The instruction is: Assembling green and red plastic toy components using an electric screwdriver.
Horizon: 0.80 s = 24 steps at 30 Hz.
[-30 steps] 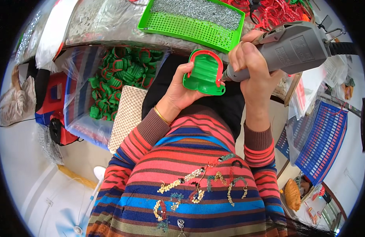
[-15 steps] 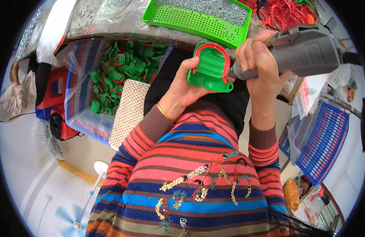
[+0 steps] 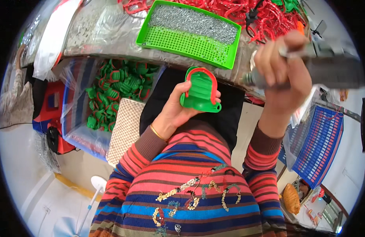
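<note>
Over my lap, my left hand (image 3: 177, 100) grips a green plastic scoop-like piece (image 3: 201, 90) with a red U-shaped handle (image 3: 212, 75) along its rim. My thumb presses its left side, and fingertips show on the far side. Up and to the right, my right hand (image 3: 287, 67) is wrapped round a grey power screwdriver (image 3: 328, 69), smeared by motion. Its tip points left, apart from the green piece. Ahead on the bench lies a bright green perforated tray (image 3: 178, 41) with many small silver screws (image 3: 194, 21) heaped along its far side.
At left, a plastic-lined bin (image 3: 82, 136) holds many green pieces with red handles. A checkered board (image 3: 125, 126) lies against it. Red plastic handles (image 3: 237, 15) pile up on the bench (image 3: 99, 37) at the back. A blue plastic basket (image 3: 318, 142) stands at right.
My right hand has drawn the power screwdriver away from the green piece, up and to the right. My left hand still holds the piece, now lower in view. The view itself has shifted.
</note>
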### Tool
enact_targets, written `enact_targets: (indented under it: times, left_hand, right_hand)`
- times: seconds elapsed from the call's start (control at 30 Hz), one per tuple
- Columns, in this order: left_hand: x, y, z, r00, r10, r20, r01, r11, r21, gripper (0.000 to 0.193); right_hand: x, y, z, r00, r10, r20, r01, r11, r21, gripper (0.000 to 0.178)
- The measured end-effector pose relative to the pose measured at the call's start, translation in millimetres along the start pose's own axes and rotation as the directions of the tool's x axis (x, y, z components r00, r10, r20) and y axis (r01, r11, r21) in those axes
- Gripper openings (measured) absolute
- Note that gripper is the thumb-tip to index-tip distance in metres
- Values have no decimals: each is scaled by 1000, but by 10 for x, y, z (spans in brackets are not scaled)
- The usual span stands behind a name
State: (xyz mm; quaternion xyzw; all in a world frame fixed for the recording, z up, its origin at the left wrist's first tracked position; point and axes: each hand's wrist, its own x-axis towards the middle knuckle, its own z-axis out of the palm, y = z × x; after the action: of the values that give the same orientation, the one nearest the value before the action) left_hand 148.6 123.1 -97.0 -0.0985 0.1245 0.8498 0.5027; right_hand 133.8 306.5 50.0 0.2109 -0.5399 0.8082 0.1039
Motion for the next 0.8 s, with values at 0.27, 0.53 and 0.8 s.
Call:
enact_targets:
  times: [0.27,0.53,0.8]
  left_hand:
    - [154,59,-78,997,33,65,-24,990,-139,69]
    - [166,63,-146,994,33,99,-18,989,-149,70]
    - [161,58,-146,995,40,87,-28,990,-136,70]
  right_hand:
    - [210,669,-248,906,-140,-399,21,957,-288,13]
    - [86,957,-317,894,-149,-422,-73,882,-466,11]
    - [78,996,-336,885,-152,-440,-76,885,-459,9]
